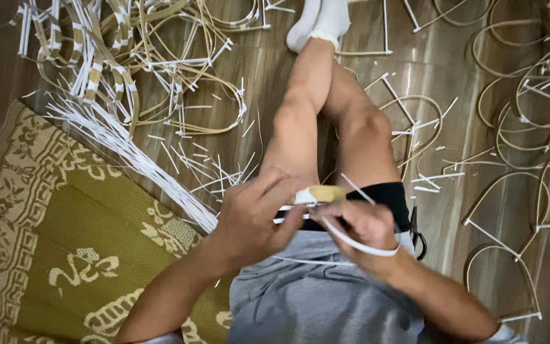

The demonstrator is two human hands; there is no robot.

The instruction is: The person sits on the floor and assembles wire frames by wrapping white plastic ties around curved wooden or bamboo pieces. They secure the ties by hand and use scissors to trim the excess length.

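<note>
the person sits on a wood floor (pixel 440 57) with legs crossed, and a piece of bamboo (pixel 326 193) lies over the lap, just below the knees (pixel 351 127). to the left of the bamboo lies a green mat (pixel 65 242) with pale patterns. a long bunch of white strips (pixel 128 153) runs from the far left down toward the bamboo. beyond it, up and left, is a big pile of bent hoops (pixel 128 57) with white wraps. more hoops (pixel 523 127) lie on the floor to the right of the bamboo. small scissors (pixel 418 236) lie just right of it, by the black shorts. the bamboo lies flat and points left to right, with white strip wound on its left part. the left hand (pixel 253 220) is curled tight on the left end of the bamboo, thumb on top. the right hand (pixel 361 226) is just below and right of the bamboo, fingers pinched shut on a white strip (pixel 358 245). the strip goes from the bamboo, loops under the right hand and sticks out to the upper right. the hands hide most of the bamboo.
</note>
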